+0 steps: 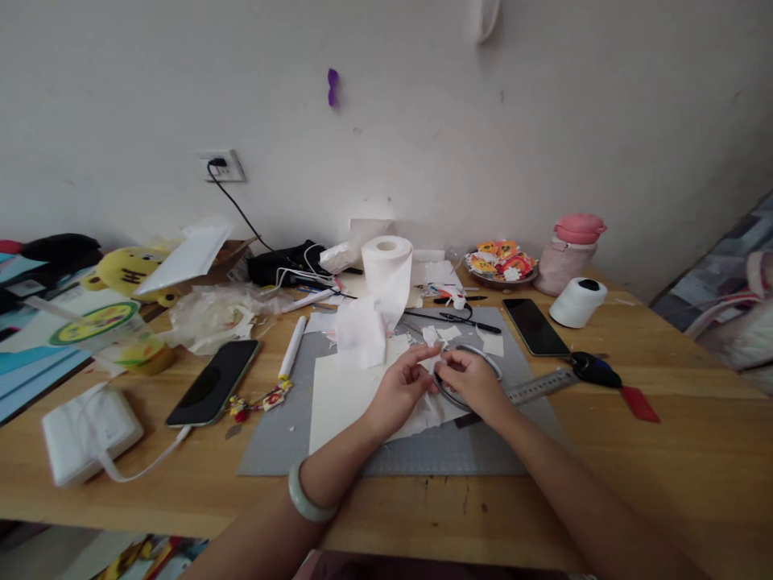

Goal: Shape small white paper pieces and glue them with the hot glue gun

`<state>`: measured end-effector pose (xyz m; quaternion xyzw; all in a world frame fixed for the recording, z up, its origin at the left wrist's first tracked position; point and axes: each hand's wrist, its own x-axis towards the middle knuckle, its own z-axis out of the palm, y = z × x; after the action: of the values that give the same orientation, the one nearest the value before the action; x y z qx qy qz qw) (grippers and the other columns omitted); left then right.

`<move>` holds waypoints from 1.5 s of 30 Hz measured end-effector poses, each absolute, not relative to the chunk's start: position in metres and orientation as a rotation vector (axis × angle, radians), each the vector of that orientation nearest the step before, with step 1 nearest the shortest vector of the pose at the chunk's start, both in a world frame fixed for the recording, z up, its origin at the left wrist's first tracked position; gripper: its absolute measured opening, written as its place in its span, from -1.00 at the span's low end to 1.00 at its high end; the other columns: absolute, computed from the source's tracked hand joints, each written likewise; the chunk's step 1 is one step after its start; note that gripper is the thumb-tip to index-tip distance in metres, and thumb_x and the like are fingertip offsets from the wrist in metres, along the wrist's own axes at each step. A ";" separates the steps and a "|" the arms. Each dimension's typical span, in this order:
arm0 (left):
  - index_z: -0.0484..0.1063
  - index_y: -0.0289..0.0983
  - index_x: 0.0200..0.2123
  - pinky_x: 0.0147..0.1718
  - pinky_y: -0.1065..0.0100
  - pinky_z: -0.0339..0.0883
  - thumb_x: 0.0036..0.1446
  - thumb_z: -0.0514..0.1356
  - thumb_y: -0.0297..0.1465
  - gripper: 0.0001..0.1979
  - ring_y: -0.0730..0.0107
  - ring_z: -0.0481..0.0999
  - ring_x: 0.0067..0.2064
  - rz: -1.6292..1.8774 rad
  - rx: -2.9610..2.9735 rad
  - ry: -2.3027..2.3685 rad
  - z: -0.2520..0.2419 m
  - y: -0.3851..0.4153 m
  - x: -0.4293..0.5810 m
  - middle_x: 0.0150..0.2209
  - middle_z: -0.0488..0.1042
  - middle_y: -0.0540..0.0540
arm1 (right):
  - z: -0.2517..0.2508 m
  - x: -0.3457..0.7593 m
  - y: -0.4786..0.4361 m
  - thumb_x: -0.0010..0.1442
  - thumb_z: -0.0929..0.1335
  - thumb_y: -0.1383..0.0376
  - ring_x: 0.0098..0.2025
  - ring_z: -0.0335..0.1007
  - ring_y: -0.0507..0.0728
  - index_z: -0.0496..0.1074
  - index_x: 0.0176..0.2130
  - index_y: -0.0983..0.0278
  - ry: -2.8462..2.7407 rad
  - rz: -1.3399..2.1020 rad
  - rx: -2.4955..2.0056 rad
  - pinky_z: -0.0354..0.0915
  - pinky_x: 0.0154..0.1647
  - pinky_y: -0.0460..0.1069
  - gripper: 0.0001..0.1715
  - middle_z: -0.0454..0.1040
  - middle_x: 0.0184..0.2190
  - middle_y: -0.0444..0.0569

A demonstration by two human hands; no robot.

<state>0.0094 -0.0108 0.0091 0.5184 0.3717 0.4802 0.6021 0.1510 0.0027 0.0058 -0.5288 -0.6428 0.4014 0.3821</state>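
Both of my hands meet above the grey cutting mat (pixel 278 447), over a cream paper sheet (pixel 338 395). My left hand (pixel 403 385) has its fingers curled in and the thumb close to them, at a crumpled white tissue piece (pixel 428 362); whether it grips the tissue is hard to see. My right hand (pixel 471 379) is closed in a pinch, its fingertips beside the left ones. Around the right fingers runs a grey loop (pixel 492 364), partly hidden by the hand. A metal ruler (pixel 540 387) lies beside the right wrist.
A tissue roll (pixel 387 270) stands behind the hands. Right are a black phone (pixel 535 326), thread cone (pixel 578 303), keys (pixel 595 370), pink bottle (pixel 564 262) and snack bowl (pixel 502 264). Left are a charging phone (pixel 214 383), power bank (pixel 90 435), plastic cup (pixel 136 342) and yellow plush (pixel 130 272).
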 end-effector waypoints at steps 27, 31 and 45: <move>0.41 -0.21 -0.08 -0.41 0.41 0.29 -0.06 0.18 -0.51 -0.60 0.63 0.39 -0.51 1.110 1.226 0.844 0.010 -0.014 0.010 0.16 0.25 -0.17 | 0.007 0.158 0.008 -0.04 0.25 0.22 -0.51 0.24 0.06 0.37 -0.50 0.27 -1.538 0.803 -1.470 0.15 -0.46 -0.06 -0.82 0.34 -0.59 -0.12; 0.39 -0.20 -0.04 -0.41 0.41 0.29 -0.06 0.19 -0.49 -0.57 0.62 0.38 -0.51 1.109 1.223 0.837 0.010 -0.013 0.010 0.16 0.25 -0.18 | 0.005 0.156 0.007 -0.03 0.25 0.18 -0.59 0.20 0.02 0.35 -0.51 0.27 -1.591 0.931 -1.412 0.15 -0.56 -0.09 -0.79 0.29 -0.65 -0.17; 0.41 -0.21 -0.06 -0.43 0.42 0.27 -0.07 0.17 -0.51 -0.57 0.63 0.36 -0.52 1.101 1.245 0.833 0.008 -0.012 0.008 0.14 0.28 -0.18 | 0.008 0.156 0.006 -0.09 0.30 0.30 -0.50 0.22 0.04 0.38 -0.53 0.26 -1.624 0.797 -1.410 0.15 -0.46 -0.07 -0.91 0.36 -0.59 -0.14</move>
<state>0.0083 -0.0125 0.0077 0.5367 0.3589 0.4746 0.5983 0.1561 0.0059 0.0077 -0.5602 -0.6454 0.3168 0.4115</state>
